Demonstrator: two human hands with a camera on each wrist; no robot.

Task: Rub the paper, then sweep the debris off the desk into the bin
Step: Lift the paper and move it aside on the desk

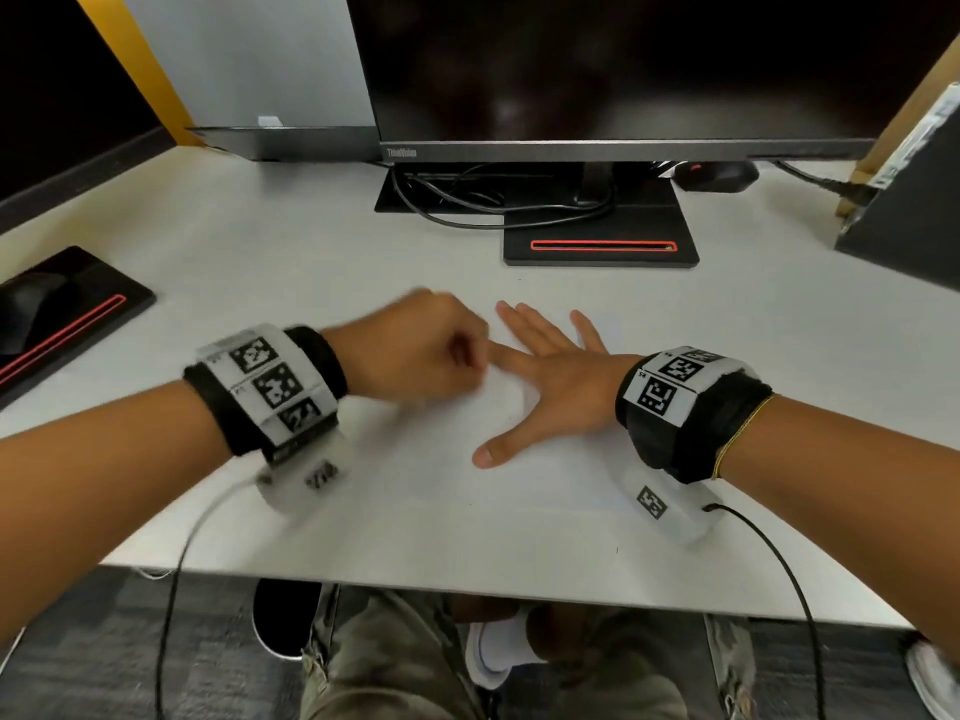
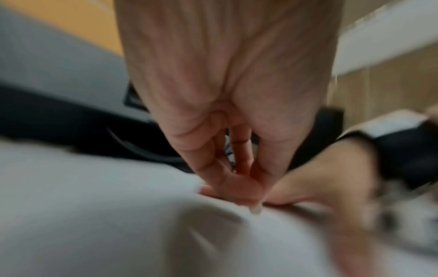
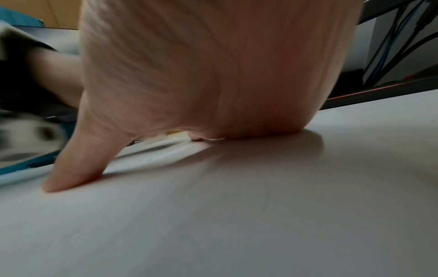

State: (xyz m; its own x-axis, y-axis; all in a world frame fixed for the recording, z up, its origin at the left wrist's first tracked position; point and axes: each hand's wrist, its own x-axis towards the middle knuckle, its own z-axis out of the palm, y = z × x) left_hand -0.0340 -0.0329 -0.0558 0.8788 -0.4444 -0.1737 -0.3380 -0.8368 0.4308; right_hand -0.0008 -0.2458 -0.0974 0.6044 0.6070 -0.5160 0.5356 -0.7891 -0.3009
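The task looks to be in its first stage, the rubbing of the paper. A white sheet of paper point(image 1: 519, 459) lies flat on the pale grey bench point(image 1: 311, 241), near the front edge and directly before the person. Its outline is faint against the bench, so its exact edges are hard to trace.

The right hand point(image 1: 550, 376) lies flat on the sheet, fingers spread wide and thumb pointing back toward the person, pinning the paper in place. The right wrist view shows the palm and thumb pressed down on the surface.

The left hand point(image 1: 426, 345) is blurred by motion and sits just beside the right hand's fingers, touching or nearly so. Its fingers are curled, with the fingertips point(image 2: 239, 189) drawn together and pointed down at the paper; in the left wrist view they seem to pinch a small pale thing against the sheet, perhaps an eraser, but blur makes it impossible to name or confirm.

No debris can be made out on the bench, though crumbs would be too small and pale to show here. No bin is in view in any picture. So, as a judgement, the rubbing is under way and the whole sweeping stage remains: gathering the crumbs, moving them to the bench edge, and dropping them into the bin.

Behind the hands stands a dark monitor point(image 1: 623, 70) on a black stand point(image 1: 597, 252).
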